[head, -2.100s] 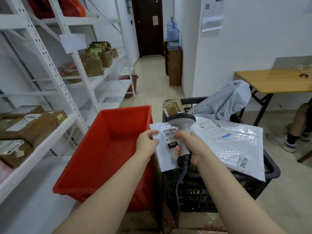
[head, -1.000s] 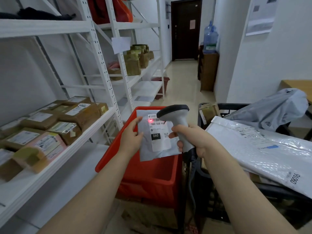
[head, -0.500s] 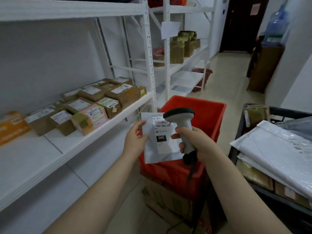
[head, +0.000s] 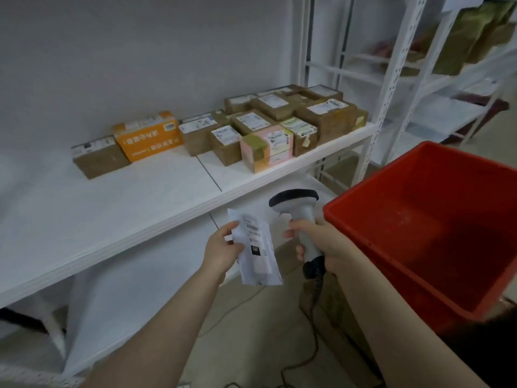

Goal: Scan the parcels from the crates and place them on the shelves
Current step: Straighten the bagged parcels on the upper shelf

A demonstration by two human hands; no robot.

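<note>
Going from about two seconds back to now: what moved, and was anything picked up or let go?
The person turned left toward the shelf. The left hand and right hand carried the white parcel and scanner from the right side of the red crate to its left. The red scan dot on the label is gone. The grips are unchanged and nothing was released.

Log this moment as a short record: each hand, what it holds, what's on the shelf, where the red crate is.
Left hand: pinches the white labelled parcel by its left edge
Right hand: grips the scanner by its handle
Shelf: brown boxes and an orange box toward the back
Red crate: right of the scanner
</note>
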